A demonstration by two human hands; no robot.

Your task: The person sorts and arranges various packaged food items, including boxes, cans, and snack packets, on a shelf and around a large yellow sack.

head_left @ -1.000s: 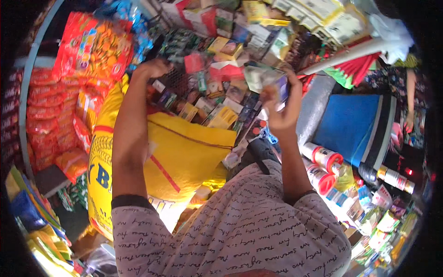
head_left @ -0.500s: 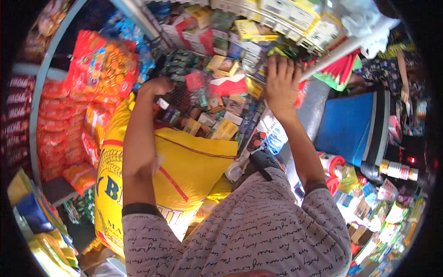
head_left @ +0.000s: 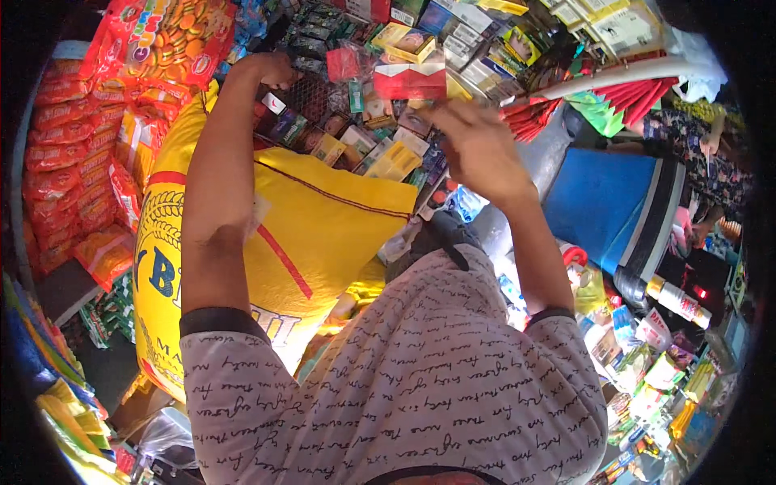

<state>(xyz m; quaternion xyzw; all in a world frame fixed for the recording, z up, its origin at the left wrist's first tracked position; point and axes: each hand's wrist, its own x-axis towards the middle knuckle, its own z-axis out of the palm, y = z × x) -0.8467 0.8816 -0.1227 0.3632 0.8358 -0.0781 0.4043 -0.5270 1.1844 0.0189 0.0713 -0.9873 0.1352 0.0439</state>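
My left hand (head_left: 273, 71) is closed at the edge of a dark wire mesh tray (head_left: 311, 99) filled with small boxes; what its curled fingers hold, if anything, is hidden. Blurred by motion, my right hand (head_left: 483, 152) is over the tray's right side with its fingers stretched out and nothing visible in them. Its fingertips are just below a red-and-white carton (head_left: 410, 82). Around that carton lie a yellow box (head_left: 404, 42), a clear-wrapped red pack (head_left: 343, 63) and small yellow cartons (head_left: 394, 162). Dark green shiny packets (head_left: 311, 36) sit beyond my left hand.
A large yellow sack (head_left: 323, 210) stands between my forearms. Orange-red snack bags (head_left: 61, 153) are stacked at the left, with a big candy bag (head_left: 162, 40) above. To the right are a blue panel (head_left: 602, 206), red folded material (head_left: 529, 120) and packaged goods (head_left: 659, 372).
My right hand has lifted away from the packs at the back right and come nearer to me and leftward. My left hand stays at the mesh tray. The whole view has shifted.
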